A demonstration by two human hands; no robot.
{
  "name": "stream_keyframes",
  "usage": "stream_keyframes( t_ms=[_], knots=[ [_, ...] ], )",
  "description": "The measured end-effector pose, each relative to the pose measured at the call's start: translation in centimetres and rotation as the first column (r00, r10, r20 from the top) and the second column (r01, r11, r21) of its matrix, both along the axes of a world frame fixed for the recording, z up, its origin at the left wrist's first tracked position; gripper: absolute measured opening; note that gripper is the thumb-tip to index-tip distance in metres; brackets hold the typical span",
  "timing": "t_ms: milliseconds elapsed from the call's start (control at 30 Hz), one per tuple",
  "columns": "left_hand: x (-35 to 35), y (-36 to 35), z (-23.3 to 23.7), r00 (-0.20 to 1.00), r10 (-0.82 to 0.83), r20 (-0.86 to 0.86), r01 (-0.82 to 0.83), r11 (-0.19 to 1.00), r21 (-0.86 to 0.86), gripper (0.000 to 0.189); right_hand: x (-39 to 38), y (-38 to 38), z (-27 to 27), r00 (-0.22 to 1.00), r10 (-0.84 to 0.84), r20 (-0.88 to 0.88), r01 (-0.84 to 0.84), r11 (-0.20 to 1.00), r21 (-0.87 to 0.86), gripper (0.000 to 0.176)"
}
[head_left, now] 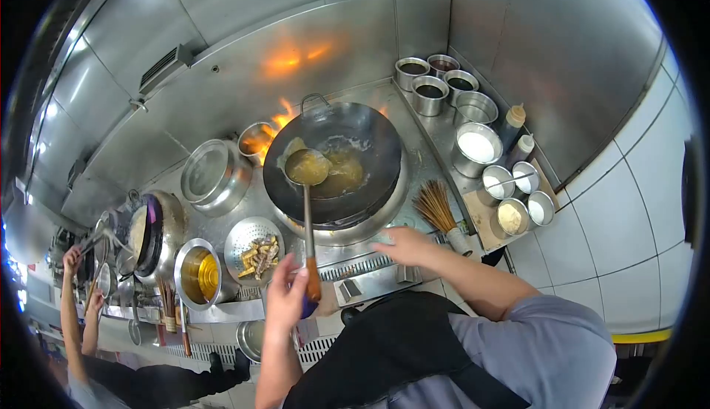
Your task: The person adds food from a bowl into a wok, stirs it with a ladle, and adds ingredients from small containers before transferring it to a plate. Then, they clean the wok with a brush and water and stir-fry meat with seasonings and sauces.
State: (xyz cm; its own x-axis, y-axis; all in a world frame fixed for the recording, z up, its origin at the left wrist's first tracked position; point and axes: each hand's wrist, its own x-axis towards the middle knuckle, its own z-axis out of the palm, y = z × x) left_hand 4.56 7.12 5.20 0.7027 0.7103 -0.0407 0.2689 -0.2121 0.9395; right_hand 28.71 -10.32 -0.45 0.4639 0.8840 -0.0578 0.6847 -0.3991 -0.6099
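The ladle (307,166) stands over the near left rim of the wok (355,154), its bowl level and full of yellow-brown liquid; its long handle runs straight down the picture to a wooden grip. The left hand (285,294) is wrapped around that grip, fingers curled tight and thumb along the shaft; the forearm rises from the bottom edge, bare and nearly vertical. The right hand (403,245) lies palm down on the front edge of the steel counter (425,124), fingers stretched flat and pointing left, gripping nothing; its arm is bent at the elbow and comes in from the lower right, out of a grey sleeve.

The wok holds a shallow pool of the same yellow-brown liquid; flames (279,122) lick up behind its far left rim, beside a small pot (255,141). A bamboo brush (436,208) lies just right of the wok, near the right hand. To the left sit a lidded steel pot (211,176), a perforated strainer (255,250) with fried pieces and a pot of oil (196,274). Seasoning tins (477,146) line the right side. A co-worker's arm (70,291) is raised at far left.
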Motion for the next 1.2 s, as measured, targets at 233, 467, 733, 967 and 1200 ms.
stream_keyframes(
  t_ms=[233, 467, 733, 967, 1200],
  knots=[
    [-0.7, 3.0, 3.7, 0.910, 0.143, -0.389, 0.005, 0.935, 0.356, 0.059, 6.8, -10.7, -6.8, 0.923, -0.302, 0.240, 0.383, 0.784, -0.488, 0.064],
    [2.5, 1.9, 2.9, 0.642, 0.070, -0.763, 0.293, 0.898, 0.329, 0.050, 14.2, -9.4, 5.2, 0.830, -0.268, -0.488, 0.377, 0.916, 0.137, 0.070],
    [1.1, 1.2, 4.7, 0.794, 0.063, -0.605, 0.343, 0.775, 0.530, 0.027, 10.2, 11.6, 7.4, 0.669, 0.489, 0.560, -0.444, 0.867, -0.226, 0.062],
    [1.7, -0.7, 8.2, 0.518, 0.137, -0.844, 0.395, 0.837, 0.379, 0.027, 16.1, 18.9, 3.4, 0.659, 0.623, 0.421, -0.481, 0.780, -0.401, 0.066],
    [2.3, -1.0, 6.7, 0.545, 0.183, -0.819, 0.421, 0.784, 0.456, 0.021, 11.9, 16.7, 6.7, 0.586, 0.608, 0.536, -0.367, 0.789, -0.493, 0.070]
  ],
)
